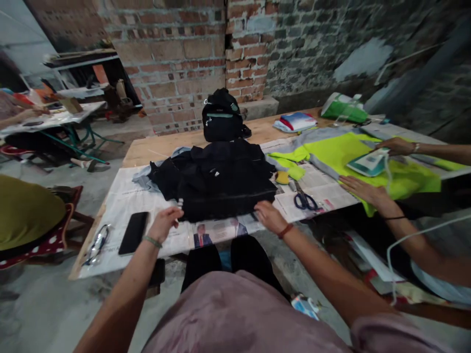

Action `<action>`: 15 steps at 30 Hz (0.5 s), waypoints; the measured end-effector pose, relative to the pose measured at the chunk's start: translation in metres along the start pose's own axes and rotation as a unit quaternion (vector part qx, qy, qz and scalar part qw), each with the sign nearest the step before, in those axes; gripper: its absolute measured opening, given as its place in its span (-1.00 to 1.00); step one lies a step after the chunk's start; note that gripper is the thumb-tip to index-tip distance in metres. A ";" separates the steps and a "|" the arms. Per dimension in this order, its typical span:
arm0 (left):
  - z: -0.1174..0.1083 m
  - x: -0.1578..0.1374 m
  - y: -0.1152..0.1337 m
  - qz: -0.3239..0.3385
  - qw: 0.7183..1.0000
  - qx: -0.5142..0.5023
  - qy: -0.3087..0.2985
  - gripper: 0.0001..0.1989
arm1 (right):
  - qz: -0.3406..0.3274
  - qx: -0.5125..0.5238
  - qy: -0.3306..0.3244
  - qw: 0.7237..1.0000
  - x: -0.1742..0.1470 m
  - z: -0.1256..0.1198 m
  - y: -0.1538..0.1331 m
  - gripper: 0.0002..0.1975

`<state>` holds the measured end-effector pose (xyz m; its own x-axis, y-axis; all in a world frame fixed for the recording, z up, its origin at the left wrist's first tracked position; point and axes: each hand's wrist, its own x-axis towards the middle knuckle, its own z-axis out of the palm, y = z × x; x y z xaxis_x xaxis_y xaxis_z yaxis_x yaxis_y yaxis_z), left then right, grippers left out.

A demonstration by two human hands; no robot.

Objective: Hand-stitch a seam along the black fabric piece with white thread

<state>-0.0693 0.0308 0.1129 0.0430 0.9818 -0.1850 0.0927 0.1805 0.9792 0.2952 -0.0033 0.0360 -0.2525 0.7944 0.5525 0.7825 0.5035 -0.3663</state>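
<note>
Brick wall (176, 63) backs a bench (138, 149) spread with newspaper (117, 191), its print illegible. Left hand (165, 223): fingers curled at the near left corner of the black garment (228, 179), whose small white mark is unreadable; right hand (271, 216): fingers bent at its near right edge. Cannot tell whether either grips; fingertips are blurred.

A loose dusty-pink top (239, 314), its right sleeve (390, 333) ending near the elbow, is worn with black trousers (253, 255). A greenish band (152, 240) is worn behind the left hand (166, 224), a reddish-brown strap (285, 230) behind the right hand (270, 215).
</note>
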 end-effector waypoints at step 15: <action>-0.002 -0.049 -0.075 0.001 0.998 0.005 0.063 -0.72 | 0.024 0.050 -0.010 0.998 0.134 0.056 -0.080 -0.86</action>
<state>-0.0803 -0.0310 0.0488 -0.0819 0.9818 -0.1714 0.1022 0.1793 0.9785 0.1666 0.0817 0.0975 -0.2285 0.8241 0.5183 0.7339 0.4957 -0.4645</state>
